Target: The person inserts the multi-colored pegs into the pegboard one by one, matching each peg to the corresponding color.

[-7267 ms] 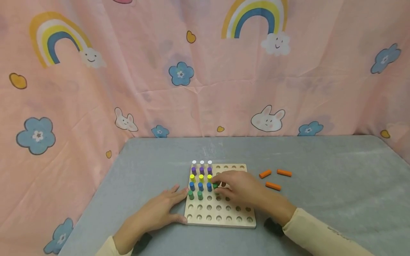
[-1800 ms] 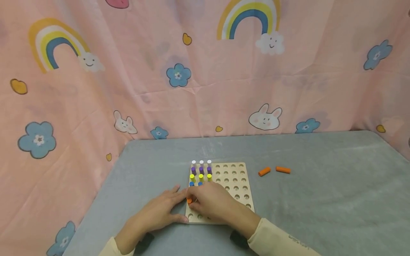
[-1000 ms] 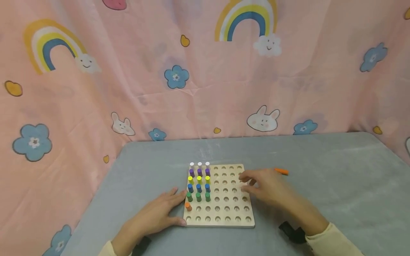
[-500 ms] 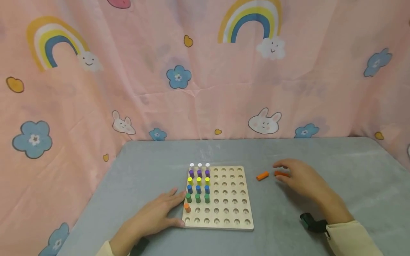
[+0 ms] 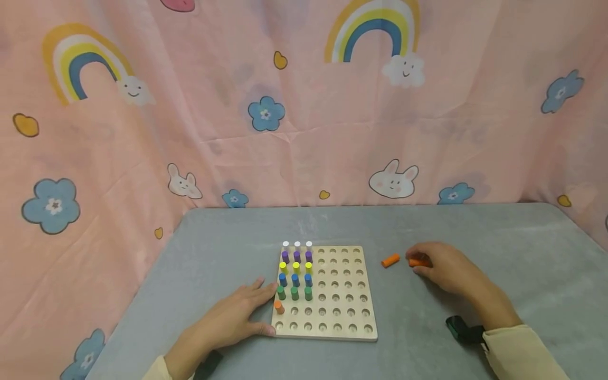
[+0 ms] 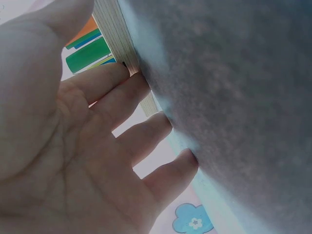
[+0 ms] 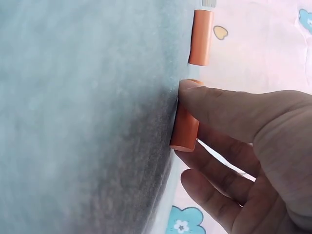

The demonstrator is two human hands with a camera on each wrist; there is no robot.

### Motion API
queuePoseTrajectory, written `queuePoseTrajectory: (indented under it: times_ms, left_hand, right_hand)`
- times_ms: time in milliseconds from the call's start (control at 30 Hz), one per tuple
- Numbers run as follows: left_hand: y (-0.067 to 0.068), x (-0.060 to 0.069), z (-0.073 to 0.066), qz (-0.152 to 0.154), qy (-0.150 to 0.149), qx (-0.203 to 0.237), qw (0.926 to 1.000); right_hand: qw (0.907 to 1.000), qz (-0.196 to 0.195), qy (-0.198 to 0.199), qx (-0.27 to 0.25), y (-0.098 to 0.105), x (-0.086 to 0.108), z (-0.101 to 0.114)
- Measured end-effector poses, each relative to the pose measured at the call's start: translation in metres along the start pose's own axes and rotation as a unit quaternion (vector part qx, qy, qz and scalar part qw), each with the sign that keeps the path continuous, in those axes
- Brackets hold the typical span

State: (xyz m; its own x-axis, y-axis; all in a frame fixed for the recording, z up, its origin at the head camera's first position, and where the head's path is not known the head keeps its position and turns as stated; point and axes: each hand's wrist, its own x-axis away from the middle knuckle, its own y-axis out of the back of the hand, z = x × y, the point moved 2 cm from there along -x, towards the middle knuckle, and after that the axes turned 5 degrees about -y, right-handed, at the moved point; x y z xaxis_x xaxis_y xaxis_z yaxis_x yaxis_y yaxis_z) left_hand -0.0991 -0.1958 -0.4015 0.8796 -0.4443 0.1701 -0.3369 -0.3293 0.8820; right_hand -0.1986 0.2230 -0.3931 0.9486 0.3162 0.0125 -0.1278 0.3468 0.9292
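A wooden pegboard (image 5: 343, 331) lies on the grey table. Its left columns hold rows of white, purple, yellow, blue and green pegs (image 5: 308, 293), with one orange peg (image 5: 279, 307) below the greens. My left hand (image 5: 235, 316) lies flat, its fingers and thumb touching the board's left edge; the left wrist view shows those fingers (image 6: 151, 134) extended against the table and board. To the right of the board my right hand (image 5: 446, 266) pinches an orange peg (image 7: 185, 129), which lies on the cloth with the thumb across it. Another orange peg (image 5: 390, 260) lies just left of that hand.
A grey cloth covers the table (image 5: 228, 237). Behind it hangs a pink curtain (image 5: 304, 153) with rainbows, rabbits and flowers. Several bare holes fill the board's right columns and its nearest row.
A third green peg and an orange peg have gone into the board. My right hand has moved right, off the board, and its fingers have closed on an orange peg. The left hand stays put.
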Motion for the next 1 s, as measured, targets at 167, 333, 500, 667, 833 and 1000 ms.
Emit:
queuePoseTrajectory:
  times_ms: [167, 333, 500, 667, 833, 1000]
  left_hand:
    - [0.000, 0.000, 0.000, 0.002, -0.002, -0.002, 1.0000]
    - [0.001, 0.001, -0.001, 0.001, -0.004, -0.004, 1.0000]
    - [0.001, 0.000, -0.002, 0.000, -0.004, -0.004, 1.0000]
    - [0.001, -0.003, -0.001, 0.004, -0.012, -0.007, 0.9999]
    - [0.000, -0.004, 0.000, 0.013, -0.010, 0.014, 0.9998]
    - [0.002, -0.002, 0.002, 0.008, 0.001, 0.031, 0.9995]
  right_hand:
    - [1.0000, 0.005, 0.004, 0.002, 0.001, 0.001, 0.001]
    - [1.0000, -0.003, -0.008, -0.005, 0.005, 0.002, 0.004]
    - [0.9996, -0.004, -0.028, -0.003, 0.012, 0.003, 0.007]
    - [0.9997, -0.015, -0.020, -0.005, 0.015, 0.004, 0.010]
    - [0.9993, -0.035, 0.012, -0.009, 0.015, 0.008, 0.021]
    - [0.9976, -0.040, 0.055, 0.010, 0.014, 0.007, 0.049]
